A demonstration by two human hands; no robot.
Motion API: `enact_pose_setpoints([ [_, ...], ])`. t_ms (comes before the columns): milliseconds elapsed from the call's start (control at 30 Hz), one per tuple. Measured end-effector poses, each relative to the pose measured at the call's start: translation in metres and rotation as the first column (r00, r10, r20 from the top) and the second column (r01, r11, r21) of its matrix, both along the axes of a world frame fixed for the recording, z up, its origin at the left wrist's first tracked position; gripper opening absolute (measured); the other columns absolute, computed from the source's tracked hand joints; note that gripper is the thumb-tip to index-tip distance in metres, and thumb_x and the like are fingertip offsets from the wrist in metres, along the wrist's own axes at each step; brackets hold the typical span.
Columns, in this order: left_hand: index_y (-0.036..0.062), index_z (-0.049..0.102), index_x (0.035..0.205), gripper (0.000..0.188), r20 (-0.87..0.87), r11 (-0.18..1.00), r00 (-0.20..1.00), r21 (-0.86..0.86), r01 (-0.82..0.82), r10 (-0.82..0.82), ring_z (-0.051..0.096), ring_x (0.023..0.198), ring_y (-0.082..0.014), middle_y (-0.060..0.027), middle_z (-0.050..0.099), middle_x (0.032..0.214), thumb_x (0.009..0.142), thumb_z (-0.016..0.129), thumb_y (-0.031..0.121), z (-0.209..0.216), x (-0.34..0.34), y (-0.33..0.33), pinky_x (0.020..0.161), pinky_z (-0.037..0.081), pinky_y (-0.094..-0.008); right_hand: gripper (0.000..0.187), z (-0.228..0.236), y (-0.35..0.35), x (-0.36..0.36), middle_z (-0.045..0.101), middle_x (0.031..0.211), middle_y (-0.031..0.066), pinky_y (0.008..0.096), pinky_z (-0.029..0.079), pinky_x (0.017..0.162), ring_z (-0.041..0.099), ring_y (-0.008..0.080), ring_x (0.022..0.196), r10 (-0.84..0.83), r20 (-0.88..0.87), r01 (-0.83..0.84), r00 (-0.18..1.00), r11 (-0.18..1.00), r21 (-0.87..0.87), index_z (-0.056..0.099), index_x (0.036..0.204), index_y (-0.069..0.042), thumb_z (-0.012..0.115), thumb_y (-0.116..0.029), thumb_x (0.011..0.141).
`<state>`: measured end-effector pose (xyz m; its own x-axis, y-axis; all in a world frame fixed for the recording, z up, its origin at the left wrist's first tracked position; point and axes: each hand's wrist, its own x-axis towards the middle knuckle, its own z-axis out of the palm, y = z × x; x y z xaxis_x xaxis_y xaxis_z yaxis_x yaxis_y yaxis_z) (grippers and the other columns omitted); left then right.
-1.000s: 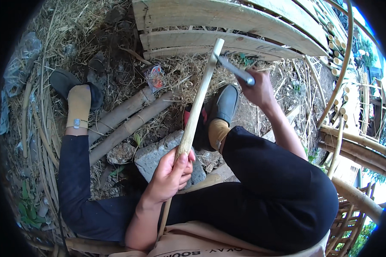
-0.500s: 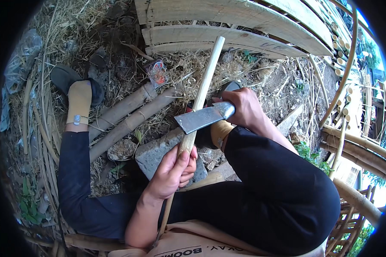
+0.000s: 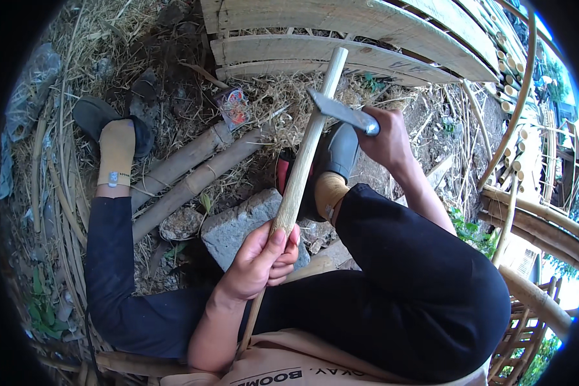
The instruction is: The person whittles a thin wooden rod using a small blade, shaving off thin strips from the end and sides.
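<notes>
My left hand [image 3: 264, 260] is closed around a pale peeled wooden stick [image 3: 301, 164]. The stick slants up and away from my waist, its lower end against my shirt and its far end in the air. My right hand [image 3: 390, 140] grips a short broad-bladed knife [image 3: 342, 112] by its handle, which the fingers mostly hide. The grey blade lies across the stick's upper part, tilted with its edge side hard to see; whether it touches the wood I cannot tell.
A grey concrete block [image 3: 233, 226] lies below the stick, beside two old bamboo poles [image 3: 196, 183]. A slatted wooden pallet [image 3: 341, 55] stands ahead. My shoes [image 3: 338, 151] rest on straw-strewn ground. Stacked bamboo [image 3: 511, 83] and a bamboo fence [image 3: 537, 222] are at right.
My right hand has moved the knife forward along the stick, toward its far end, and the blade has turned. The stick's far end has shifted slightly right; my left hand keeps its hold.
</notes>
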<state>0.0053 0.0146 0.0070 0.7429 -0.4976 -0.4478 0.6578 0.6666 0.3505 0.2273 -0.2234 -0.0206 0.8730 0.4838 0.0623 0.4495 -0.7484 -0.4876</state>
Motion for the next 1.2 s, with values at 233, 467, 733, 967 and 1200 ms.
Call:
enact_pose_setpoints([
  [233, 0.0059, 0.047, 0.112, 0.039, -0.048, 0.989, 0.998, -0.135, -0.057, 0.051, 0.024, 0.05, 0.0007, 0.0048, 0.036, 0.071, 0.109, 0.04, 0.044, -0.006, 0.002, 0.013, 0.042, 0.019, -0.017, 0.02, 0.002, 0.014, -0.022, 0.062, 0.065, 0.0148, 0.0435, 0.049, 0.055, 0.065, 0.0361, 0.061, 0.239, 0.016, -0.238, 0.971, 0.969, -0.061, 0.064, 0.077, -0.005, 0.079, -0.019, 0.079],
  [467, 0.0066, 0.048, 0.112, 0.038, -0.058, 0.994, 0.997, -0.093, -0.053, 0.048, 0.021, 0.046, 0.0005, 0.0051, 0.034, 0.069, 0.108, 0.041, 0.044, -0.006, 0.003, 0.013, 0.041, 0.017, -0.0183, 0.023, 0.002, 0.02, -0.026, 0.064, 0.067, 0.0126, 0.0471, 0.051, 0.059, 0.066, 0.0355, 0.065, 0.249, -0.042, -0.252, 0.968, 0.963, -0.091, 0.063, 0.079, -0.009, 0.079, -0.02, 0.066],
  [733, 0.0056, 0.049, 0.12, 0.042, -0.063, 0.985, 0.996, -0.155, -0.073, 0.064, 0.021, 0.045, -0.0007, 0.0047, 0.033, 0.067, 0.109, 0.039, 0.044, -0.011, 0.003, 0.015, 0.041, 0.018, -0.0191, 0.021, 0.005, 0.024, -0.029, 0.065, 0.07, 0.0106, 0.0459, 0.052, 0.062, 0.067, 0.0344, 0.069, 0.298, -0.066, -0.303, 0.952, 0.95, -0.078, 0.063, 0.081, -0.008, 0.072, -0.01, 0.062],
  [967, 0.0082, 0.047, 0.128, 0.038, -0.049, 0.99, 0.996, -0.119, -0.076, 0.071, 0.021, 0.047, -0.0005, 0.0033, 0.036, 0.07, 0.108, 0.042, 0.04, -0.013, 0.004, 0.012, 0.041, 0.017, -0.0181, 0.02, 0.004, 0.021, -0.037, 0.064, 0.067, 0.0104, 0.0454, 0.051, 0.058, 0.066, 0.0347, 0.065, 0.352, -0.105, -0.353, 0.93, 0.936, 0.008, 0.062, 0.079, -0.008, 0.072, -0.011, 0.063],
  [1200, 0.0126, 0.037, 0.147, 0.041, -0.062, 0.988, 0.994, -0.121, -0.096, 0.089, 0.048, 0.066, -0.0104, -0.0093, 0.05, 0.097, 0.109, 0.041, 0.025, -0.015, 0.003, 0.02, 0.042, 0.035, -0.0161, 0.02, -0.003, 0.022, -0.041, 0.063, 0.067, 0.0101, 0.0462, 0.049, 0.056, 0.065, 0.0363, 0.063, 0.397, -0.104, -0.395, 0.912, 0.918, 0.041, 0.064, 0.08, -0.009, 0.073, -0.012, 0.062],
])
